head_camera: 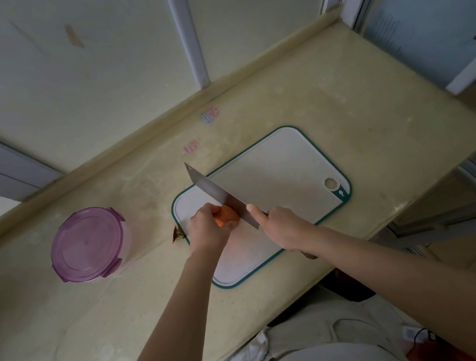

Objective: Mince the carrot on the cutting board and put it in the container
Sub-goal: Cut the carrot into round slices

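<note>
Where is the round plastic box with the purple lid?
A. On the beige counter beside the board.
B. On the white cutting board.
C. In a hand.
A: the round purple-lidded box stands on the beige counter, left of the white green-rimmed cutting board, apart from it; the left hand holds the orange carrot, the right hand the steel knife.

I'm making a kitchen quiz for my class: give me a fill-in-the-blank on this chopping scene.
1. The left hand holds an orange ____ on the cutting board.
2. The cleaver is gripped by the ____.
3. The round container on the countertop wears a ____ lid.
Missing words: carrot; right hand; purple.
</note>
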The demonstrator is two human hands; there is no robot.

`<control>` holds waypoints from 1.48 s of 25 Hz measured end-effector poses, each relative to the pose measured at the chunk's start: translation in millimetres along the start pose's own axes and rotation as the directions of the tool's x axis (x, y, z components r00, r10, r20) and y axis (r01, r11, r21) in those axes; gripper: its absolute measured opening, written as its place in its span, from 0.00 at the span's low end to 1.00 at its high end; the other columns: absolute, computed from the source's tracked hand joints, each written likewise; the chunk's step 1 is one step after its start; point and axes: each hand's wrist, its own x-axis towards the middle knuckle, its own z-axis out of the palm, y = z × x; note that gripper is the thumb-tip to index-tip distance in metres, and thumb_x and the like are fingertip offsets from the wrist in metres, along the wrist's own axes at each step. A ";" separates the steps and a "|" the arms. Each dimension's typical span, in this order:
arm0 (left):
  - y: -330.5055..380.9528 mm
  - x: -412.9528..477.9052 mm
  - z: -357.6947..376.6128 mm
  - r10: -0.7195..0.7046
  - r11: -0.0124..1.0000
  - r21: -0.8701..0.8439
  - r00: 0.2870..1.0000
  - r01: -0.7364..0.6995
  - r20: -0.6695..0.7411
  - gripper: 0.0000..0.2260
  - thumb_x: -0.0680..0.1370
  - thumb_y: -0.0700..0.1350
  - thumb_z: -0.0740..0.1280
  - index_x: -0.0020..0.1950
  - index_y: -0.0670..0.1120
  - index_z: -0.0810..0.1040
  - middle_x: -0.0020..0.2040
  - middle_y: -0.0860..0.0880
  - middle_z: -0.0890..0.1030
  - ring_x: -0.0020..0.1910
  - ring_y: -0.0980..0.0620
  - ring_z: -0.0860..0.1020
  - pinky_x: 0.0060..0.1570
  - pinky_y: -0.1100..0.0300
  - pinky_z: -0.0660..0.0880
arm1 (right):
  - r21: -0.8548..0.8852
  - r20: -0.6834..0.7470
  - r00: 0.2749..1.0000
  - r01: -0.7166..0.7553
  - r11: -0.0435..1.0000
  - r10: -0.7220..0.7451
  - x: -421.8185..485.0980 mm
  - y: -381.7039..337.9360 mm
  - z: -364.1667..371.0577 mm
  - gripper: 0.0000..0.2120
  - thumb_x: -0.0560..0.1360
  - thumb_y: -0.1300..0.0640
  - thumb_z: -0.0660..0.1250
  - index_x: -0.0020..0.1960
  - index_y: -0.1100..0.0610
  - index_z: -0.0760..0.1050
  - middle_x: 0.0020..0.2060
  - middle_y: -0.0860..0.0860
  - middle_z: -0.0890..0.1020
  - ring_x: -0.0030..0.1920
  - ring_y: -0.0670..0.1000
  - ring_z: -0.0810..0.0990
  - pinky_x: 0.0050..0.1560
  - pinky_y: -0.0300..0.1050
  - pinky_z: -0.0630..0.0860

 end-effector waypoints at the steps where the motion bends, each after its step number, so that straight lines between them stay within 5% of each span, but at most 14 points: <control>1: -0.3 -0.2 0.5 0.004 1.000 0.000 1.000 -0.004 0.000 0.19 0.71 0.46 0.74 0.59 0.44 0.75 0.54 0.46 0.79 0.49 0.52 0.73 0.47 0.62 0.68 | 0.008 -0.001 1.000 0.001 1.000 -0.001 1.2 -0.8 -0.6 0.27 0.80 0.37 0.44 0.31 0.54 0.61 0.30 0.52 0.69 0.33 0.51 0.70 0.35 0.44 0.65; 6: -1.0 -0.4 -1.0 -0.024 1.000 -0.017 1.000 0.024 0.004 0.20 0.70 0.46 0.74 0.59 0.43 0.75 0.54 0.46 0.79 0.50 0.50 0.74 0.47 0.62 0.69 | -0.002 0.027 0.999 0.020 1.000 -0.020 8.6 -12.8 -2.7 0.27 0.79 0.35 0.45 0.32 0.53 0.59 0.30 0.50 0.67 0.30 0.48 0.68 0.28 0.41 0.64; 18: -1.3 1.1 1.9 -0.037 0.998 -0.043 0.999 0.037 0.010 0.18 0.70 0.46 0.75 0.57 0.45 0.76 0.53 0.47 0.79 0.49 0.51 0.75 0.48 0.62 0.71 | -0.069 -0.003 1.000 0.026 0.997 -0.026 -16.8 22.3 -1.1 0.26 0.81 0.40 0.46 0.29 0.53 0.60 0.27 0.52 0.68 0.29 0.51 0.68 0.31 0.45 0.64; 22: -1.4 0.4 2.0 -0.035 0.998 -0.044 0.999 0.035 0.001 0.19 0.70 0.46 0.75 0.58 0.44 0.76 0.54 0.47 0.79 0.48 0.52 0.73 0.48 0.62 0.69 | -0.003 -0.010 1.000 0.022 1.000 -0.022 -12.6 9.3 -1.2 0.17 0.83 0.48 0.46 0.43 0.46 0.70 0.34 0.56 0.72 0.34 0.52 0.69 0.35 0.46 0.66; 25: -0.7 -0.5 0.7 -0.034 0.999 -0.038 0.999 0.035 0.005 0.19 0.70 0.46 0.74 0.59 0.44 0.75 0.54 0.47 0.79 0.47 0.53 0.72 0.47 0.63 0.69 | 0.029 0.004 1.000 0.026 0.999 -0.026 -9.0 2.2 -2.2 0.18 0.83 0.45 0.44 0.34 0.43 0.52 0.31 0.53 0.66 0.32 0.52 0.66 0.35 0.46 0.66; 31: 3.6 -3.2 -2.9 -0.006 0.999 -0.032 1.000 0.006 0.009 0.19 0.71 0.44 0.74 0.60 0.43 0.75 0.54 0.46 0.78 0.48 0.54 0.71 0.48 0.63 0.67 | 0.000 0.019 0.999 0.039 0.999 -0.039 -3.1 12.6 1.3 0.27 0.80 0.37 0.46 0.31 0.54 0.62 0.29 0.52 0.68 0.29 0.48 0.66 0.32 0.40 0.64; 37: 2.8 -5.0 -6.7 -0.011 0.999 -0.036 1.000 0.011 0.015 0.18 0.70 0.43 0.74 0.58 0.42 0.76 0.54 0.45 0.79 0.50 0.51 0.74 0.48 0.62 0.68 | -0.061 0.030 0.998 0.062 0.996 -0.061 -16.3 23.7 -0.9 0.23 0.81 0.40 0.46 0.32 0.49 0.61 0.29 0.51 0.68 0.33 0.52 0.71 0.34 0.44 0.65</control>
